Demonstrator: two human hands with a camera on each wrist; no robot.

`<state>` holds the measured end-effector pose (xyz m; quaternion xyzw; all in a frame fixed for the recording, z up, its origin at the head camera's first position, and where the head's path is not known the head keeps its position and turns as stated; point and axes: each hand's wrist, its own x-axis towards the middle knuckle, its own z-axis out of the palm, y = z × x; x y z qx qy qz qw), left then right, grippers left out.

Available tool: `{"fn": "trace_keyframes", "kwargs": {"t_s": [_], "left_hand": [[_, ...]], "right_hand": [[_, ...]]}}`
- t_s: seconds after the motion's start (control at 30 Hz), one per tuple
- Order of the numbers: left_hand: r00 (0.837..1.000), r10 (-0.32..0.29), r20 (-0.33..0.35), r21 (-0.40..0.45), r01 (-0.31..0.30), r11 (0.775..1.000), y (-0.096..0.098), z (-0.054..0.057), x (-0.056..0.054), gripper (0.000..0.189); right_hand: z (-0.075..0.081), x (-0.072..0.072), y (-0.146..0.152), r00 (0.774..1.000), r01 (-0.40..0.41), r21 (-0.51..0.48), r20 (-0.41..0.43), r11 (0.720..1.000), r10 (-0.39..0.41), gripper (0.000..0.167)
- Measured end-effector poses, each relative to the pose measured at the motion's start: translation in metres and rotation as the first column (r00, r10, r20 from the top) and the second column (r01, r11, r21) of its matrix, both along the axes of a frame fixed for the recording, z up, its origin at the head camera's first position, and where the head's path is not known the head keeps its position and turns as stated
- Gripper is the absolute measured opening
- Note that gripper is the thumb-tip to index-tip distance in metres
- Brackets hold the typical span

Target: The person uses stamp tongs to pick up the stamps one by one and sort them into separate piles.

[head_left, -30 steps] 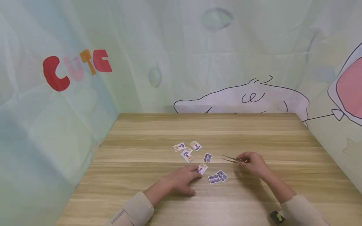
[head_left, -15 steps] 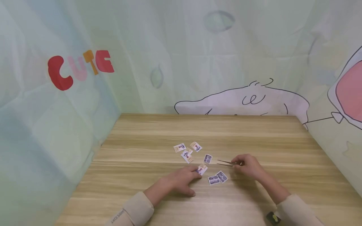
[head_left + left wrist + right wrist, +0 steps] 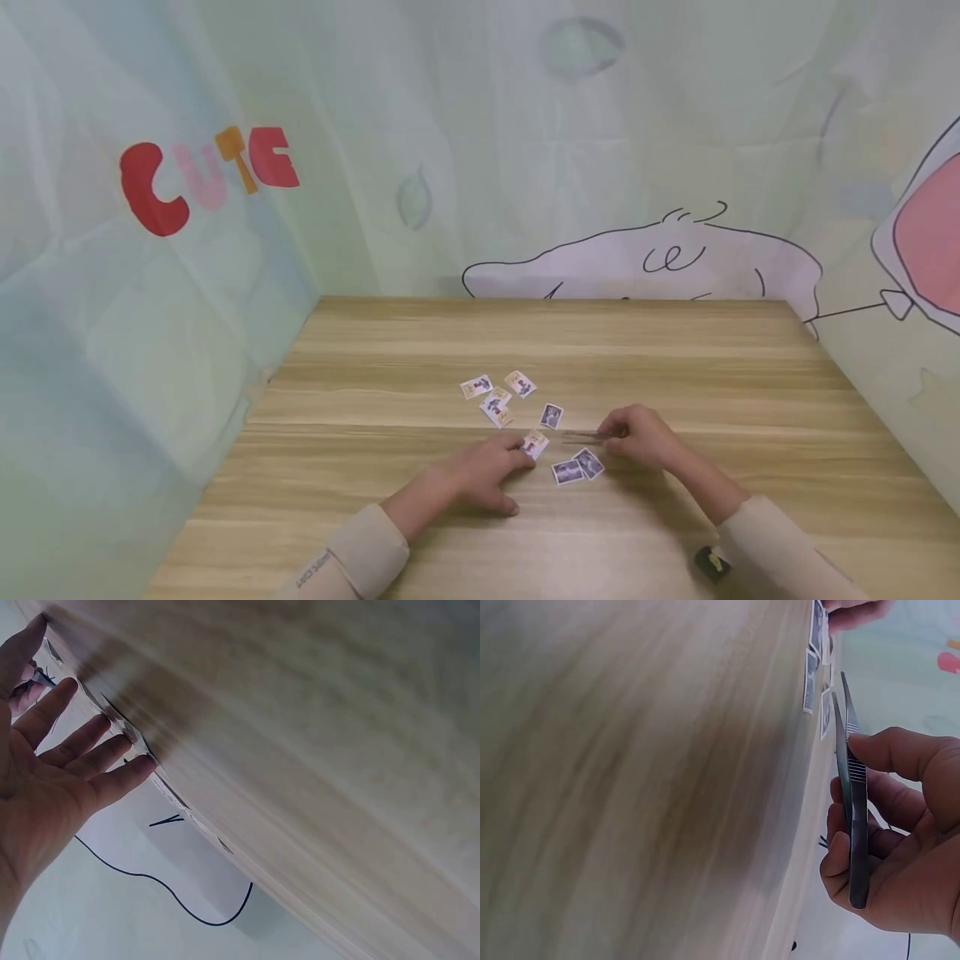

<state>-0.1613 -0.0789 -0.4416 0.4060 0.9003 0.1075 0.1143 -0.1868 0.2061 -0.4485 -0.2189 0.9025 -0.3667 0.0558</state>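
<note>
My right hand [image 3: 641, 435] pinches a pair of metal tweezers [image 3: 857, 795] between thumb and fingers. Their tips are slightly apart and point left in the head view, close to the right side of a yellowish stamp [image 3: 536, 445]. On that stamp's left edge rest the fingertips of my left hand [image 3: 489, 473], its fingers fairly straight and spread in the left wrist view. Two dark purple stamps [image 3: 567, 472] overlap just below the tweezers, and a single purple stamp [image 3: 552, 416] lies above them. Nothing shows between the tweezer tips.
Several yellowish stamps [image 3: 495, 408] lie farther back, some overlapping. They are on a wood-grain table [image 3: 675, 350]. By my right sleeve is a small dark object with a yellow mark [image 3: 711, 564]. A printed cloth [image 3: 375, 167] stands around the table's back and sides.
My right hand has moved left with the tweezers, bringing their tips from the open table to the yellowish stamp's side. The left hand stays in place on that stamp.
</note>
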Motion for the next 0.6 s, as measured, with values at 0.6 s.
{"fn": "trace_keyframes", "kwargs": {"t_s": [0.6], "left_hand": [[1.000, -0.010, 0.003, 0.000, 0.010, 1.000, 0.000, 0.002, 0.000, 0.062]], "right_hand": [[0.000, -0.014, -0.016, 0.998, -0.021, 0.047, 0.058, 0.999, 0.018, 0.011]]}}
